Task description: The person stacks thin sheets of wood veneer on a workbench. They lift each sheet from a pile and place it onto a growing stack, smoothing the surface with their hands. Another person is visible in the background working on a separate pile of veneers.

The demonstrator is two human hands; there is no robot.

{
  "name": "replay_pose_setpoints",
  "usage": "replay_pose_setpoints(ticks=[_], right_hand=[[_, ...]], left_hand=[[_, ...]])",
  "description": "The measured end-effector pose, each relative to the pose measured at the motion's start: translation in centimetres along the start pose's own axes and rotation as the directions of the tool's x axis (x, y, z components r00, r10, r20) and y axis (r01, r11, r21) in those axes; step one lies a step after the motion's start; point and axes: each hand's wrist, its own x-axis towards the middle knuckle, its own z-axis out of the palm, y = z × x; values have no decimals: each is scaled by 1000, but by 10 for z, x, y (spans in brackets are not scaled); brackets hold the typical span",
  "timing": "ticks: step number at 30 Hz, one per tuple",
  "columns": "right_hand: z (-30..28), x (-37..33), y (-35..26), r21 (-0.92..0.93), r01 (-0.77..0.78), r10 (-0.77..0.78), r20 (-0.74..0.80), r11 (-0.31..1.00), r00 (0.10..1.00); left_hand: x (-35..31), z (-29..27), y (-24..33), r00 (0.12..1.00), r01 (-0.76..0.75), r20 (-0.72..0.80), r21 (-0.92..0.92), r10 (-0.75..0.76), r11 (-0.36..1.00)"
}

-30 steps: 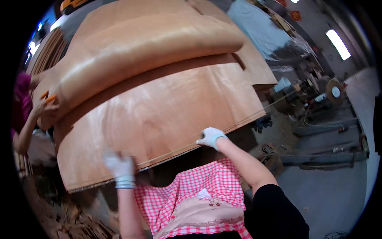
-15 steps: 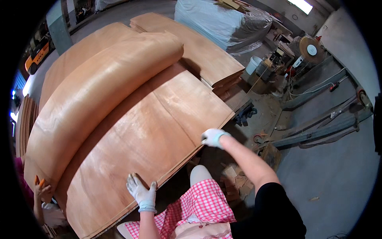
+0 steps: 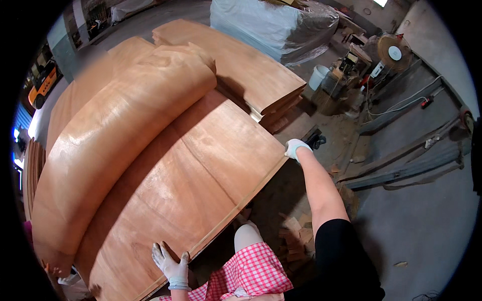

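A broad reddish-brown wood veneer sheet (image 3: 165, 185) lies on a stack in front of me. My left hand (image 3: 170, 265), in a white glove, rests on its near edge with fingers spread. At the right corner of the sheet, my gloved right hand (image 3: 295, 148) has its fingers closed on the edge; the fingertips are partly hidden. Beyond, a large veneer sheet (image 3: 120, 120) is bent over in a long roll across the far half of the stack. Another person's hand (image 3: 52, 271) is at the roll's lower left end.
A second veneer stack (image 3: 236, 60) stands behind, near a plastic-wrapped pile (image 3: 271, 25). To the right are a white bucket (image 3: 319, 77), a machine with a round disc (image 3: 394, 52) and metal beams (image 3: 401, 173). Wood scraps (image 3: 296, 236) litter the floor; a forklift (image 3: 42, 88) stands far left.
My right hand has moved away along the near edge to the sheet's right corner. My left hand stays flat on the sheet. The rolled veneer has shifted slightly, and the view has moved.
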Motion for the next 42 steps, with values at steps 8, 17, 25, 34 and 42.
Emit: replay_pose_setpoints(ticks=[8,17,25,34,42], right_hand=[[37,-77,-10,580,32,293,-457,814,839],[93,-325,-230,693,644,-588,-386,324,711],[132,-443,-323,850,517,-838,-210,98,503],[123,-355,-332,367,746,-783,-69,556,618],[95,-279,-276,123,649,-635,-133,751,761]], left_hand=[[-4,-7,10,1000,19,14,-3,-19,1000],[-55,-54,75,885,-464,-289,-491,364,738],[-118,-89,5,947,-319,-311,-871,83,374],[-119,-86,-227,711,-161,-111,-987,-694,-6],[-156,-142,-516,302,415,-430,-744,-851,524]])
